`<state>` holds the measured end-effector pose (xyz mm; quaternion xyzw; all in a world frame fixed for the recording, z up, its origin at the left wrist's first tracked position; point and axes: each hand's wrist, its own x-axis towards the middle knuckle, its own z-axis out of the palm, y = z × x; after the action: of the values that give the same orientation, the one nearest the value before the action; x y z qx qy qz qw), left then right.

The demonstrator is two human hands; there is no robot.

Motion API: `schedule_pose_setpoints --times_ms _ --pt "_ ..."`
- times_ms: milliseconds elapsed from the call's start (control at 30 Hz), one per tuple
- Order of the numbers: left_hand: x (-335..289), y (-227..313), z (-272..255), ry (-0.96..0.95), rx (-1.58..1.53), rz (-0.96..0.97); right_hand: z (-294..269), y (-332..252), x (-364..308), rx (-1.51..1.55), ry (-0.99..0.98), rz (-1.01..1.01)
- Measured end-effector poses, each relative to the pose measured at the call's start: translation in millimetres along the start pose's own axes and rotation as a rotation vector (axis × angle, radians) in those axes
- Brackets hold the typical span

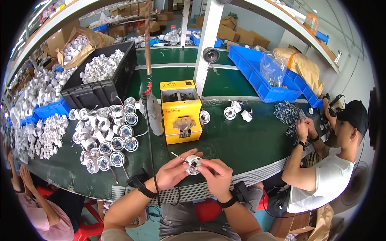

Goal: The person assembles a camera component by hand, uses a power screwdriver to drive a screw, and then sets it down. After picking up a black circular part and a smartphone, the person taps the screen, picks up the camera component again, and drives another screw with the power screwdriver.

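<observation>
A small round white plastic housing (192, 164) with a dark circuit board inside and a thin wire sticking out is held over the near edge of the bench. My left hand (173, 170) grips its left side. From the right, my right hand (216, 173) pinches its rim, fingertips at the opening. Just beyond them stands a yellow bench machine (181, 116) with a metal fixture on its front. A hanging electric screwdriver (153, 114) with a grey body is to its left. Many similar housings (105, 148) with boards and wires lie heaped on the left.
Several more housings (230, 112) lie right of the machine. A black crate (100, 86) of white parts and loose white piles fill the left. Blue trays (257, 76) stand at the back right. Co-workers sit on both sides; the right one (321, 172) handles dark small parts (288, 114).
</observation>
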<state>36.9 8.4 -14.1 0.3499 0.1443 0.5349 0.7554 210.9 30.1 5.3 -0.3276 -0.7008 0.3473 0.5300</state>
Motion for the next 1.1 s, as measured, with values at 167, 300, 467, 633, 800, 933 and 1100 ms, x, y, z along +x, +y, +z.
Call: schedule_pose_setpoints --times_ms 167,300,467,633,800,933,1100 --pt "0.5 -1.4 2.3 -0.055 -0.04 0.005 6.3 -2.4 0.1 0.211 0.051 0.239" --pt "-1.0 -1.2 2.7 -0.048 -0.055 0.015 5.9 -5.8 1.8 0.301 0.047 0.328" --pt "-1.6 -3.1 3.3 -0.042 -0.018 0.015 6.5 3.6 -1.2 0.368 0.041 0.348" --pt "-0.7 -6.2 2.4 -0.036 -0.012 0.014 9.0 12.7 -5.3 0.399 0.052 0.347" --pt "-0.8 -11.8 3.2 -0.065 -0.026 0.081 23.0 10.8 3.0 0.021 0.161 0.029" --pt "-0.3 -0.2 1.2 0.166 0.412 -0.019 15.6 19.9 7.2 0.149 -0.056 0.351" --pt "-0.7 0.8 -6.9 0.408 0.395 -0.102 33.9 -0.6 63.4 -0.249 -0.087 -0.22"
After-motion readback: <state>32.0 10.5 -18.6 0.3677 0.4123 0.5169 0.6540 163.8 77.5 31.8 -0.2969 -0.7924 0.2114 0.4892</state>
